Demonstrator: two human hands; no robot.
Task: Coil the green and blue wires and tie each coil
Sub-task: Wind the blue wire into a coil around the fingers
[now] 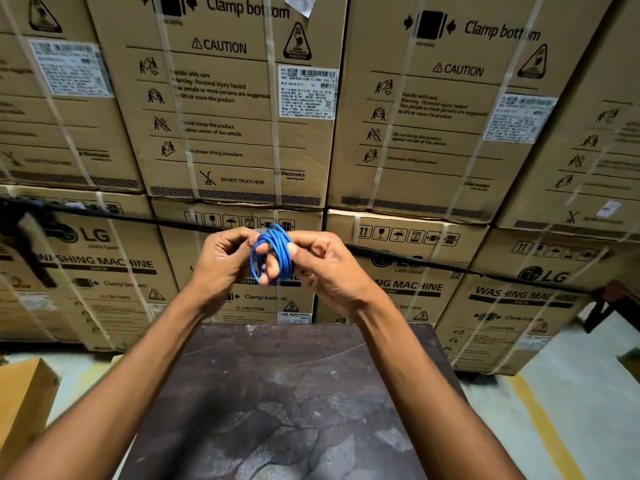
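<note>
A small coil of blue wire (277, 252) is held up in the air above the far edge of a dark table (277, 403). My left hand (225, 261) pinches the coil's left side, with fingers threaded through its loops. My right hand (325, 268) grips the coil's right side, thumb pressed on the strands. The loops stand roughly upright between the two hands. No green wire shows in the head view.
Stacked cardboard washing-machine boxes (239, 133) with white straps form a wall right behind the table. A small brown carton (20, 403) sits at the lower left. Pale floor with a yellow line (543, 427) runs along the right.
</note>
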